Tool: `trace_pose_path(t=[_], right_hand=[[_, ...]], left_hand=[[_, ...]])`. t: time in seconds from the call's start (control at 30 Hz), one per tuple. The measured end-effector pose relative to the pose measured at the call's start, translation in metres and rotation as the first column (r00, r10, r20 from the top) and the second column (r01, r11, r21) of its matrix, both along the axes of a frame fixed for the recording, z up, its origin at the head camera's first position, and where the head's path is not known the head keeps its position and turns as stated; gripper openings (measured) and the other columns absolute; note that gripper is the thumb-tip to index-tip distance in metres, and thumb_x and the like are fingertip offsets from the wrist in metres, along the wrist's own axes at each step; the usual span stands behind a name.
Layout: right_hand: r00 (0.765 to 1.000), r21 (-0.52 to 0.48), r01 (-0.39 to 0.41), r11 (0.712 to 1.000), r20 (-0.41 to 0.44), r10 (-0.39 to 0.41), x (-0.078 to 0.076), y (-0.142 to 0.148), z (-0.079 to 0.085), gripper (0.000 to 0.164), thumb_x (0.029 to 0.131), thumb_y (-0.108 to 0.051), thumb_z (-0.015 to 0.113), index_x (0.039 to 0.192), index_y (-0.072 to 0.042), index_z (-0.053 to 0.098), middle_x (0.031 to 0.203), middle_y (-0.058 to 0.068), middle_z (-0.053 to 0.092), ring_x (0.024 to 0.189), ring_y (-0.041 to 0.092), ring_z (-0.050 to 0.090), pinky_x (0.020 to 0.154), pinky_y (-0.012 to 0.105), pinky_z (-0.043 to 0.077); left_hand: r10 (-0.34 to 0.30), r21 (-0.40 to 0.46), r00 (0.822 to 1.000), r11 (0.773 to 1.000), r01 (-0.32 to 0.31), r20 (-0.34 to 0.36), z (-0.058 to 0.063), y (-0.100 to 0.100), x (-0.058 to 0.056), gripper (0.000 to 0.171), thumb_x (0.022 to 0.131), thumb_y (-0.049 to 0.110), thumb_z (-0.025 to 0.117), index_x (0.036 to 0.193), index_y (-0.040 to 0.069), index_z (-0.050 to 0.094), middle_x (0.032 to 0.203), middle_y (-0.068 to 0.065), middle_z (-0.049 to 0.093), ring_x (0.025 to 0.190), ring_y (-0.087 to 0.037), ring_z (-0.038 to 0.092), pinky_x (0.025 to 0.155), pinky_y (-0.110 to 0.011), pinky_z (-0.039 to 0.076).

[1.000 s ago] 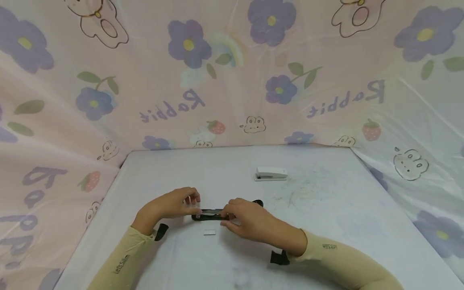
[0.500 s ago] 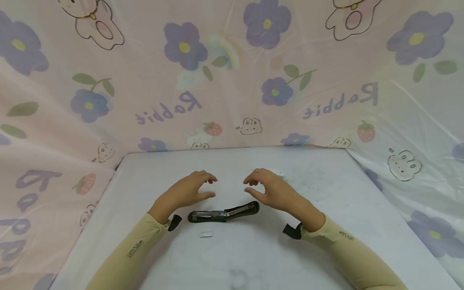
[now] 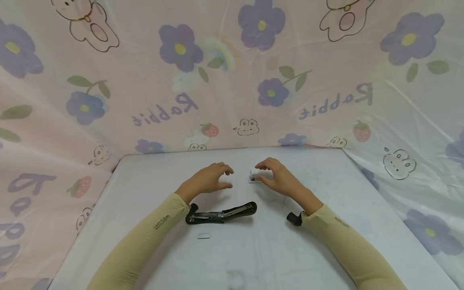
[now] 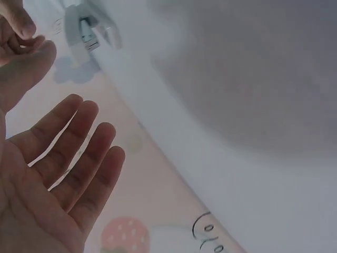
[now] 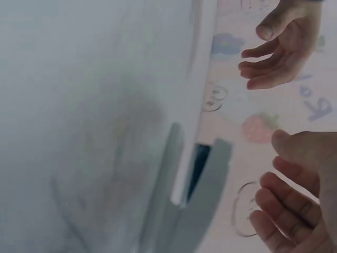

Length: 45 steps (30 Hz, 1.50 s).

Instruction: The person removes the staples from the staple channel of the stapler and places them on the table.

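Note:
At the back of the table, a white stapler (image 3: 252, 177) is partly covered by my right hand (image 3: 282, 177). The right wrist view shows that stapler (image 5: 208, 197) beside the right fingers (image 5: 284, 203), which are loosely bent with a gap between them and it. My left hand (image 3: 206, 179) hovers to its left, fingers relaxed and holding nothing, palm visible in the left wrist view. Nearer the front, a black stapler (image 3: 239, 211) lies folded open on the table, its metal channel exposed. Just in front of it is a small silvery strip (image 3: 204, 236), apparently staples.
Both staplers rest on a white-covered table (image 3: 282, 257) with grey smudges. A patterned cloth (image 3: 224, 88) with flowers and rabbits hangs behind and at the sides. Black wrist straps (image 3: 294, 218) jut from both sleeves, the left one overlapping the black stapler's end in the head view.
Both hands have let go of the black stapler, leaving it open on the table. They have moved away toward the back, the right one to the white stapler. The view has shifted slightly.

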State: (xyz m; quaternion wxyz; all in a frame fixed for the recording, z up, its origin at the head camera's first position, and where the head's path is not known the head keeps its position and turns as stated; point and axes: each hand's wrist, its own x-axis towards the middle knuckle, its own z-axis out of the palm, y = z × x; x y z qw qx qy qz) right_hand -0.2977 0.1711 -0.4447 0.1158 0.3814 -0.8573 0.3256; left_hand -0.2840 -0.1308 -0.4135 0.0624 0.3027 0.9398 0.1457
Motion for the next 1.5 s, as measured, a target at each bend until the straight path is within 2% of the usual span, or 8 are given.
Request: trace_pose_path(t=[0.33,0.5,0.7,0.83,1.03,1.3,1.5], right_hand=[[0.984,-0.014,0.03,0.999,0.178,-0.027,-0.024,0.003,-0.019,0.039,0.097,-0.007,0.08,0.132,0.003,0.066,0.126,0.019,0.066,0.117,0.036,0.061,0.106,0.057,0.049],[0.96,0.002,0.022,1.0,0.278,-0.021,-0.033,0.0,-0.024,0.04,0.099,-0.009,0.078,0.133,0.005,0.064,0.131,0.024,0.063,0.124,0.041,0.061,0.111,0.057,0.046],[0.928,0.014,0.051,0.999,0.368,-0.053,-0.038,0.001,-0.027,0.038,0.1,-0.011,0.078,0.133,0.003,0.064,0.134,0.023,0.062,0.13,0.042,0.059,0.115,0.056,0.043],[0.925,0.034,0.05,0.998,0.376,-0.059,-0.041,0.002,-0.029,0.036,0.1,-0.012,0.078,0.131,0.003,0.066,0.132,0.021,0.063,0.129,0.04,0.058,0.115,0.056,0.043],[0.929,0.059,0.045,0.997,0.365,-0.063,-0.041,0.001,-0.03,0.038,0.1,-0.015,0.079,0.131,0.003,0.067,0.131,0.02,0.063,0.128,0.04,0.057,0.114,0.057,0.044],[0.929,0.093,0.087,0.992,0.352,-0.115,-0.039,0.0,-0.031,0.046,0.098,-0.022,0.082,0.132,0.005,0.067,0.128,0.02,0.064,0.127,0.04,0.059,0.113,0.056,0.045],[0.932,0.103,0.11,0.989,0.335,-0.139,-0.038,-0.001,-0.033,0.048,0.098,-0.023,0.082,0.132,0.006,0.066,0.129,0.021,0.065,0.126,0.04,0.06,0.112,0.055,0.046]], left_hand=[[-0.008,-0.058,0.996,0.998,0.014,0.089,-0.012,0.034,-0.029,0.051,0.1,0.036,0.079,0.141,0.009,0.066,0.131,-0.009,0.067,0.122,-0.026,0.063,0.104,-0.046,0.052],[0.005,-0.108,0.993,0.994,0.007,0.115,-0.016,0.05,-0.039,0.052,0.1,0.037,0.08,0.142,0.011,0.065,0.13,-0.006,0.067,0.122,-0.023,0.063,0.104,-0.044,0.053],[0.024,-0.125,0.985,0.992,-0.003,0.169,-0.018,0.069,-0.048,0.051,0.098,0.035,0.081,0.14,0.011,0.065,0.126,-0.005,0.067,0.117,-0.021,0.064,0.102,-0.042,0.052],[0.043,-0.112,0.98,0.994,-0.021,0.192,-0.022,0.076,-0.053,0.047,0.097,0.034,0.083,0.135,0.011,0.067,0.119,-0.004,0.068,0.107,-0.018,0.063,0.096,-0.04,0.053],[0.071,-0.113,0.982,0.992,-0.051,0.176,-0.027,0.082,-0.059,0.041,0.097,0.036,0.083,0.127,0.014,0.068,0.112,0.0,0.068,0.099,-0.015,0.061,0.09,-0.037,0.053],[0.117,-0.082,0.973,0.991,-0.103,0.199,-0.026,0.091,-0.059,0.038,0.094,0.034,0.087,0.117,0.013,0.066,0.1,0.001,0.065,0.088,-0.014,0.058,0.081,-0.035,0.049],[0.117,-0.075,0.975,0.992,-0.105,0.187,-0.026,0.095,-0.059,0.033,0.092,0.028,0.088,0.111,0.01,0.068,0.094,0.001,0.065,0.084,-0.014,0.056,0.08,-0.033,0.049]])
